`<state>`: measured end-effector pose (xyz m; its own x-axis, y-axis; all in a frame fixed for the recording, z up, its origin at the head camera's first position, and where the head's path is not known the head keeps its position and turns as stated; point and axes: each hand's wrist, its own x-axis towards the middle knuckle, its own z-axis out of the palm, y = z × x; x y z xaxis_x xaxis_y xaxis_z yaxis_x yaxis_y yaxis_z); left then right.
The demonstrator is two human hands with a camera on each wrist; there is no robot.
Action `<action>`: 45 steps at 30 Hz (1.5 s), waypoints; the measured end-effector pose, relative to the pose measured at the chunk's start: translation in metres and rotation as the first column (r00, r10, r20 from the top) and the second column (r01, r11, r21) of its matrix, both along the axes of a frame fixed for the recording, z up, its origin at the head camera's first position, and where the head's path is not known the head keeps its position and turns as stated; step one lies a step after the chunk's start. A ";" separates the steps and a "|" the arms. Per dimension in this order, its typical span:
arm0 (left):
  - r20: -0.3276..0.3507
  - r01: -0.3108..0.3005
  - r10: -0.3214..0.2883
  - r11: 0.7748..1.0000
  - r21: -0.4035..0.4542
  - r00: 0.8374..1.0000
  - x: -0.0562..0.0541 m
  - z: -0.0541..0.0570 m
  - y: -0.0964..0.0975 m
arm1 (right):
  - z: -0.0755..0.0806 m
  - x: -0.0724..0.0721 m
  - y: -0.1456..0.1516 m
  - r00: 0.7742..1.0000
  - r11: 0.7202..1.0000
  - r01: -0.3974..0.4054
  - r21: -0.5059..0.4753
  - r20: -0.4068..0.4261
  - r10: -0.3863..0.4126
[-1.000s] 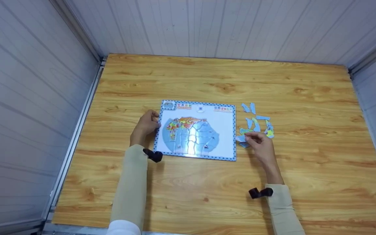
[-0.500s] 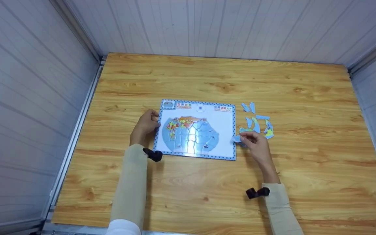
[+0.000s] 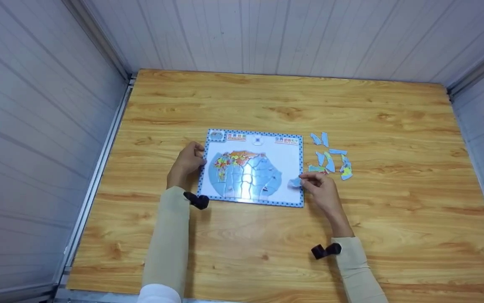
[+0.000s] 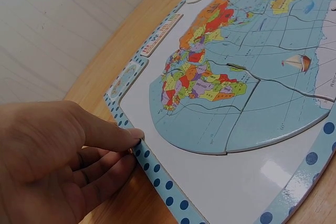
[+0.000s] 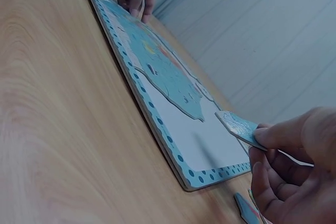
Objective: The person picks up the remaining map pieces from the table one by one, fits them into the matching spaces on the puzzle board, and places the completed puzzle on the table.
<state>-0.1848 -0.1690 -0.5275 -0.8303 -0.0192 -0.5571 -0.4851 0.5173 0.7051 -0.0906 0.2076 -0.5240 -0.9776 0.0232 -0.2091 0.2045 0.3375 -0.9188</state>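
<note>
A world-map jigsaw puzzle board with a blue dotted border lies on the table, its joined pieces forming the left and middle of the map. At its left edge my left hand grips the border, with the thumb on top and the fingers curled against the side. My right hand pinches a blue puzzle piece between thumb and fingers. In the right wrist view that piece is held up off the board, over its bare white right part.
Right of the board, several loose puzzle pieces lie on the wooden table, among them a blue-and-yellow piece and a straight blue strip. Pale panel walls stand along the back and sides.
My right hand has moved left with the blue puzzle piece, from beside the loose pieces to over the board's right edge. My left hand stays at the left border.
</note>
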 end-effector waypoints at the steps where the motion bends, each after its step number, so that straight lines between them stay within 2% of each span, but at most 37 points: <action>1: -0.002 -0.002 0.002 1.000 0.002 1.000 0.000 0.000 0.000 | 0.005 0.001 -0.003 1.000 1.000 -0.006 0.002 0.007 0.006; 3: -0.007 -0.003 0.003 1.000 0.005 1.000 0.000 -0.001 0.000 | 0.016 0.004 -0.008 1.000 1.000 -0.019 0.003 0.016 0.019; 11: -0.055 0.010 -0.010 1.000 0.002 0.998 0.001 -0.002 0.000 | 0.016 0.007 -0.014 0.998 0.998 -0.061 0.015 0.013 0.061; 15: -0.048 0.010 -0.010 1.000 0.004 0.999 0.000 -0.002 -0.001 | 0.012 0.007 -0.016 0.996 0.996 -0.091 0.022 -0.017 0.092; 23: -0.023 0.009 -0.009 1.000 0.005 1.000 0.000 -0.001 -0.001 | -0.021 0.003 -0.015 0.994 0.994 -0.105 0.035 0.004 0.105; 32: -0.021 0.013 -0.013 1.000 0.008 1.000 0.001 0.000 -0.001 | -0.026 0.005 -0.021 0.987 0.985 -0.159 0.064 -0.023 0.161; 38: -0.044 0.022 -0.022 1.000 -0.009 0.999 0.001 -0.001 -0.001 | -0.025 0.005 -0.024 0.984 0.979 -0.177 0.102 -0.008 0.179; 45: -0.020 -0.004 0.004 1.000 -0.001 1.000 0.000 -0.001 0.000 | -0.024 0.006 -0.028 0.980 0.970 -0.198 0.142 0.001 0.200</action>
<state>-0.1843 -0.1689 -0.5286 -0.8409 -0.0237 -0.5407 -0.4735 0.5161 0.7138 -0.0841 0.1798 -0.5483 -0.9683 -0.1437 -0.2045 0.1082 0.4965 -0.8613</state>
